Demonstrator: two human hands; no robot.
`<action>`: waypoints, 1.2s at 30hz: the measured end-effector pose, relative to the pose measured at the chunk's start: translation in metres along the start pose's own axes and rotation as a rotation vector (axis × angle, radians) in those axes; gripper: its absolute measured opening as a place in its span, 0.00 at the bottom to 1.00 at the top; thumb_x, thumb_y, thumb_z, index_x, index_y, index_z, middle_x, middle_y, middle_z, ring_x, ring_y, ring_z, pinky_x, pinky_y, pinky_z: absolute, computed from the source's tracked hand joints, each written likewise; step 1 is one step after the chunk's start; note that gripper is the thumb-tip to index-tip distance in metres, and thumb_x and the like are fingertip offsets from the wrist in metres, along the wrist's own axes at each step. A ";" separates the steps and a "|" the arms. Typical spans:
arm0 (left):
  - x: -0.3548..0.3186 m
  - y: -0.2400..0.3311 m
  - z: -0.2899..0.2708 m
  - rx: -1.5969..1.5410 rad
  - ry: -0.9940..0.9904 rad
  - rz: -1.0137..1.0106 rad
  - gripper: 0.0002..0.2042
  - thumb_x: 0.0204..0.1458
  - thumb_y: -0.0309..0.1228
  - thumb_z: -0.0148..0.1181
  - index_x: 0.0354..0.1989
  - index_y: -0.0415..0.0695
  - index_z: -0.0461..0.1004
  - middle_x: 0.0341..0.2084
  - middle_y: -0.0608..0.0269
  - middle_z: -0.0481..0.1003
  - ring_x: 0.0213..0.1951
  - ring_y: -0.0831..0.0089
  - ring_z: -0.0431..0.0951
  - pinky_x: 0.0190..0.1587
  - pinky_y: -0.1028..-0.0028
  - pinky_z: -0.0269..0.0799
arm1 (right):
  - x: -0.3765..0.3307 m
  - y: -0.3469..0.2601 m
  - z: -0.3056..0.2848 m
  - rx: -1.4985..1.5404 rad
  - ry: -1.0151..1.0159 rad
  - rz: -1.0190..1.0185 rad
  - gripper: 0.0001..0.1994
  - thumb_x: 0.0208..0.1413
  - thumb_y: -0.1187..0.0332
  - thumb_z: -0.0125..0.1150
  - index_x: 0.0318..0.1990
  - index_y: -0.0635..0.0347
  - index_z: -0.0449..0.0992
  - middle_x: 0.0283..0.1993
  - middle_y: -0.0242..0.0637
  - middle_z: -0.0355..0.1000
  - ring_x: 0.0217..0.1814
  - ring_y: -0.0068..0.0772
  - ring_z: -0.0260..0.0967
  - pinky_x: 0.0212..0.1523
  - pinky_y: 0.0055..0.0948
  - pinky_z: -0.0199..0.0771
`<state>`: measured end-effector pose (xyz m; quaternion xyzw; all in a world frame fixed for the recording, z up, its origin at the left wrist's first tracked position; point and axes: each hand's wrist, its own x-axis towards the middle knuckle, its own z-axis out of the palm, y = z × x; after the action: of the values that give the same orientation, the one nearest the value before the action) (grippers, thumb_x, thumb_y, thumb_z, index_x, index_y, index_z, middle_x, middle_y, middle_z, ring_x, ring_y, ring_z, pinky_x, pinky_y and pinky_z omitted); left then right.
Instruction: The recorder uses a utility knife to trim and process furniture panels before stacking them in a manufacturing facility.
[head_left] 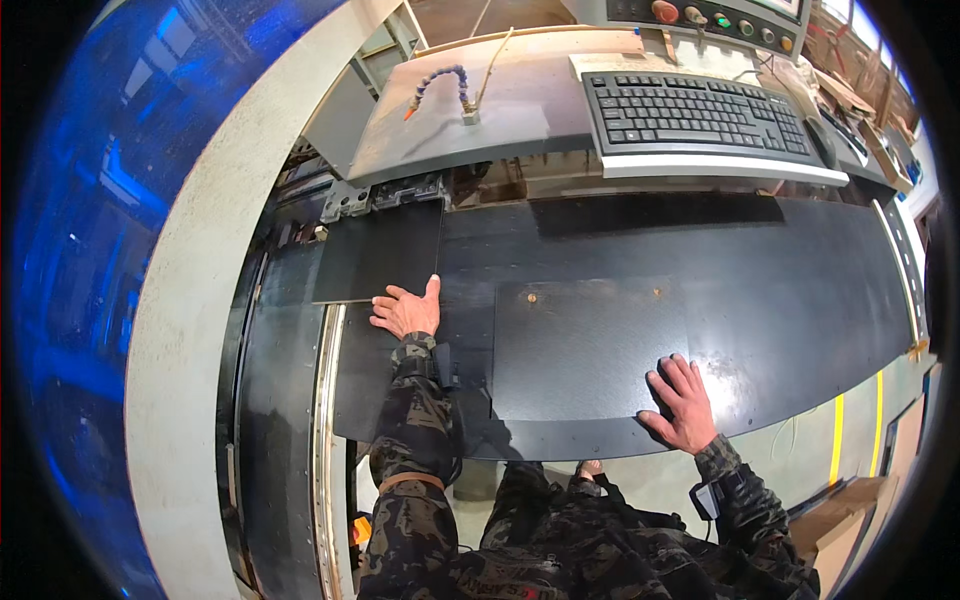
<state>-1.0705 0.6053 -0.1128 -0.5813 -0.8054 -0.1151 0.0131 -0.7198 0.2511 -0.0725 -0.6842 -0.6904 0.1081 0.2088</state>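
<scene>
Under my left hand (406, 310) is the near edge of a dark flat panel (380, 245), with the fingers spread and the thumb along its right corner. The panel's far edge meets the metal clamps (385, 197) of the machine. My right hand (685, 405) lies flat, fingers stretched out, on the lower right corner of a second dark panel (585, 355). That panel has two small brass-coloured spots near its far edge and rests on the black machine table (800, 290). Neither hand grips anything.
Beyond the table, a black keyboard (700, 115) sits on a white shelf, below a control panel (710, 22) with coloured buttons. A jointed coolant hose (440, 75) stands at far left. A white machine frame (200, 260) and a metal rail (328, 400) run along the left.
</scene>
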 end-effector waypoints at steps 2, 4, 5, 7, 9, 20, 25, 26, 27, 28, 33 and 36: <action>0.001 0.003 -0.001 0.004 -0.007 0.012 0.52 0.49 0.70 0.46 0.65 0.28 0.58 0.62 0.20 0.55 0.66 0.35 0.53 0.67 0.41 0.36 | 0.001 0.000 0.000 0.005 0.008 0.015 0.31 0.52 0.47 0.64 0.59 0.56 0.72 0.67 0.49 0.60 0.74 0.57 0.49 0.70 0.60 0.46; 0.002 0.002 -0.006 0.028 -0.009 -0.029 0.53 0.47 0.71 0.48 0.65 0.28 0.58 0.63 0.21 0.54 0.66 0.36 0.54 0.67 0.41 0.37 | 0.003 0.000 0.002 0.007 0.031 -0.021 0.31 0.52 0.47 0.65 0.58 0.57 0.72 0.67 0.48 0.60 0.73 0.56 0.50 0.70 0.58 0.48; 0.003 0.002 -0.007 0.036 -0.005 -0.035 0.53 0.46 0.71 0.48 0.64 0.29 0.59 0.62 0.22 0.55 0.65 0.37 0.55 0.67 0.41 0.39 | 0.004 0.000 -0.002 0.005 0.031 -0.042 0.30 0.53 0.48 0.64 0.58 0.57 0.71 0.67 0.52 0.58 0.71 0.61 0.50 0.69 0.57 0.50; 0.007 -0.002 -0.015 0.063 -0.027 -0.058 0.54 0.46 0.73 0.47 0.64 0.30 0.60 0.60 0.24 0.59 0.64 0.38 0.57 0.64 0.42 0.45 | 0.010 0.000 -0.001 0.044 0.106 -0.028 0.30 0.53 0.49 0.64 0.58 0.58 0.71 0.67 0.55 0.57 0.70 0.63 0.50 0.68 0.57 0.52; 0.007 0.002 -0.029 -0.011 -0.178 -0.018 0.53 0.46 0.72 0.48 0.64 0.29 0.59 0.60 0.29 0.61 0.63 0.39 0.60 0.62 0.44 0.52 | 0.003 0.003 0.000 0.022 0.216 0.018 0.31 0.53 0.51 0.64 0.60 0.59 0.68 0.65 0.61 0.55 0.67 0.69 0.51 0.66 0.57 0.55; -0.172 0.022 -0.058 -0.891 -0.616 1.110 0.24 0.61 0.41 0.53 0.56 0.33 0.69 0.50 0.53 0.74 0.50 0.53 0.72 0.53 0.56 0.68 | -0.010 0.048 0.024 0.337 0.674 0.228 0.27 0.52 0.64 0.63 0.60 0.62 0.68 0.57 0.49 0.68 0.65 0.54 0.58 0.67 0.48 0.57; -0.179 0.067 -0.106 -0.823 -1.470 0.521 0.24 0.58 0.28 0.48 0.62 0.30 0.61 0.49 0.42 0.71 0.52 0.56 0.70 0.57 0.63 0.65 | -0.067 0.075 -0.036 0.986 0.644 0.350 0.29 0.54 0.71 0.61 0.65 0.57 0.64 0.68 0.45 0.61 0.72 0.44 0.54 0.72 0.43 0.53; -0.188 0.081 -0.118 -0.807 -1.484 0.541 0.24 0.58 0.28 0.48 0.62 0.30 0.61 0.49 0.42 0.71 0.52 0.56 0.70 0.57 0.63 0.65 | -0.084 0.086 -0.055 0.981 0.667 0.364 0.29 0.54 0.71 0.61 0.65 0.57 0.64 0.68 0.45 0.61 0.72 0.44 0.54 0.72 0.43 0.53; -0.199 0.094 -0.122 -0.656 -1.339 0.777 0.24 0.59 0.27 0.49 0.63 0.31 0.60 0.50 0.46 0.70 0.51 0.59 0.70 0.58 0.65 0.64 | -0.102 0.102 -0.073 1.039 0.678 0.362 0.29 0.54 0.71 0.61 0.65 0.58 0.64 0.68 0.43 0.60 0.73 0.41 0.54 0.72 0.42 0.53; -0.215 0.110 -0.123 -0.504 -1.175 0.998 0.25 0.59 0.25 0.49 0.65 0.31 0.59 0.51 0.49 0.69 0.51 0.63 0.70 0.59 0.67 0.64 | -0.122 0.118 -0.093 1.095 0.688 0.359 0.29 0.54 0.72 0.60 0.65 0.58 0.63 0.68 0.42 0.60 0.73 0.38 0.54 0.72 0.41 0.52; -0.367 0.243 -0.130 -0.968 -1.591 0.744 0.20 0.65 0.29 0.49 0.64 0.37 0.62 0.57 0.51 0.67 0.57 0.64 0.68 0.63 0.67 0.60 | -0.211 0.225 -0.186 1.394 0.988 0.264 0.36 0.59 0.71 0.61 0.71 0.59 0.50 0.70 0.41 0.58 0.68 0.27 0.57 0.67 0.34 0.59; -0.469 0.342 -0.106 -1.433 -1.804 0.241 0.25 0.58 0.33 0.60 0.62 0.37 0.64 0.61 0.53 0.67 0.59 0.59 0.68 0.65 0.59 0.60 | -0.259 0.290 -0.251 1.372 1.217 0.337 0.39 0.61 0.61 0.62 0.71 0.66 0.44 0.69 0.49 0.57 0.69 0.31 0.56 0.65 0.32 0.60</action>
<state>-0.6094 0.2483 -0.0240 -0.3994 -0.2117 -0.0868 -0.8878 -0.3555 -0.0280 -0.0121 -0.4413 -0.1388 0.1440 0.8748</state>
